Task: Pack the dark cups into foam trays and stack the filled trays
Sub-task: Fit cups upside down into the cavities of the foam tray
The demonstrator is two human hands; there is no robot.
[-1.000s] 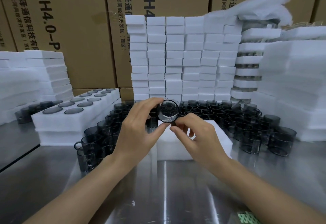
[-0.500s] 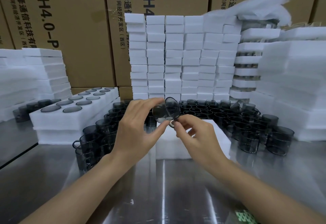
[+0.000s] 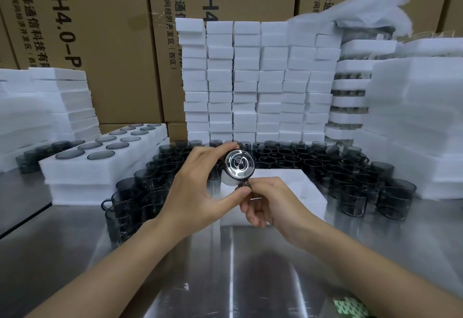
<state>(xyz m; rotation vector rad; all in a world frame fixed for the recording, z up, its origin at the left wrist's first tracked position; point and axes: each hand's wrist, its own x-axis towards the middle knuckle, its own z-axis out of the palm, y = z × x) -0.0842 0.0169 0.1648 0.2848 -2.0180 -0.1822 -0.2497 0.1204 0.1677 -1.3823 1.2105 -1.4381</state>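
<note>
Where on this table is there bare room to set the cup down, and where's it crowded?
Bare steel table lies along the near edge, and leftward before the filled tray stack. Crowded: loose cups pack both sides of the white foam block and the strip behind it, up to the foam stacks.

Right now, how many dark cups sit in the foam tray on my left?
12: two rows of six dark cups fill the top foam tray, from its near end back toward the cartons. More may be hidden in the foam below.
</note>
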